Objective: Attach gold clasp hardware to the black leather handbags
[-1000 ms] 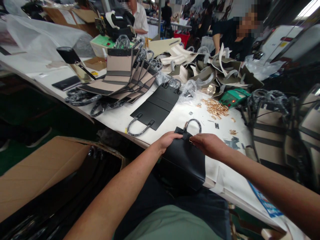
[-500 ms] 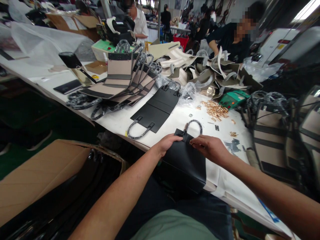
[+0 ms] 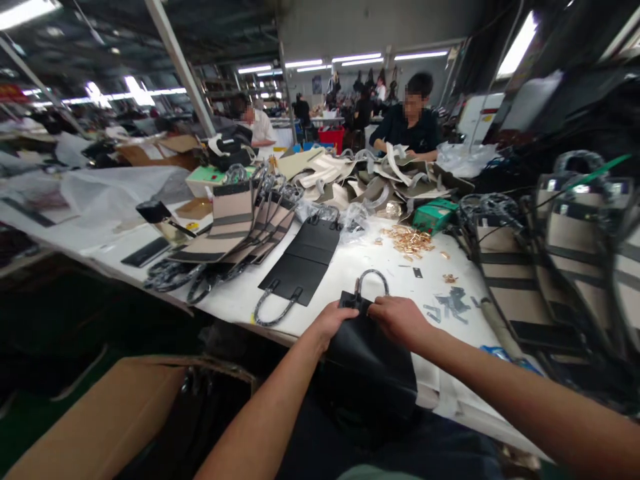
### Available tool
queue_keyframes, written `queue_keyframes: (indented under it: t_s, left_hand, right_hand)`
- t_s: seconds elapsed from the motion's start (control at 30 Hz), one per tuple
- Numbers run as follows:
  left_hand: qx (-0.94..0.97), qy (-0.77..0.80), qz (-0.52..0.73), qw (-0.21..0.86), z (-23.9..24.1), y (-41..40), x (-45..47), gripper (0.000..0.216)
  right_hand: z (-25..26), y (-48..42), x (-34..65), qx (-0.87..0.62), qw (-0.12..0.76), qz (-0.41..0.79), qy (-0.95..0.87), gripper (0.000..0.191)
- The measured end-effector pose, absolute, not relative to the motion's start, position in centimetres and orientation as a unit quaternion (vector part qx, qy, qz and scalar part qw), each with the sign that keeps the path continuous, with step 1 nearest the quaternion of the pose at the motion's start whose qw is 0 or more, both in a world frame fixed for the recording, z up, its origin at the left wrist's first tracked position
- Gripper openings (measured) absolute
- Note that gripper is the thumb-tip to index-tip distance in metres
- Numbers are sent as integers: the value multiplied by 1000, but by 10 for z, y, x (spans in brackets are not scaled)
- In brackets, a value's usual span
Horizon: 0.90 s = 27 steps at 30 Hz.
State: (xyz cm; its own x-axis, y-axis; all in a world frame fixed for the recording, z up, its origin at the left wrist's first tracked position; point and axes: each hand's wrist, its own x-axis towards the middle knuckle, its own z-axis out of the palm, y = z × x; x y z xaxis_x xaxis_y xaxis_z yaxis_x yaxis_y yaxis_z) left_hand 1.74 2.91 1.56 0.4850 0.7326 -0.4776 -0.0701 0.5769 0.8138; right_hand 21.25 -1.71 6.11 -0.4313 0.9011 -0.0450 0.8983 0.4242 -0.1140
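Observation:
A black leather bag panel hangs over the near edge of the white table. Its wrapped loop handle lies on the tabletop just beyond my fingers. My left hand pinches the panel's top edge on the left. My right hand is closed on the top edge at the handle's base. Both hands sit close together on that edge.
Another flat black panel with a handle lies further out. Beige and black bag panels are stacked to the left, more stand at the right. Gold metal fittings and a green device lie beyond. A cardboard box sits below left. People work at the far end.
The camera has tilted up, so the hall and ceiling lights show. My hands have stayed on the panel's top edge, and the right hand has closed in over the handle's base.

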Motion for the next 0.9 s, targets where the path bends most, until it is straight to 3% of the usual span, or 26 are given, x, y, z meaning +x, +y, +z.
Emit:
queue_keyframes:
  t_s: [0.13, 0.3, 0.43, 0.63, 0.9]
  left_hand:
    - [521, 499, 301, 623, 19, 24, 22, 31]
    - [565, 525, 385, 507, 20, 17, 23, 59]
    - [627, 525, 348, 459, 22, 15, 22, 35]
    - [659, 565, 314, 386, 20, 12, 27, 22]
    - [649, 578, 313, 384, 17, 11, 34, 40]
  right_hand:
    - [57, -28, 222, -548, 77, 75, -829, 23]
    - [52, -34, 234, -552, 207, 110, -801, 28]
    - [47, -18, 254, -623, 288, 123, -717, 27]
    - [38, 12, 312, -723, 260, 107, -631, 27]
    - [34, 34, 356, -761, 197, 94, -611, 28]
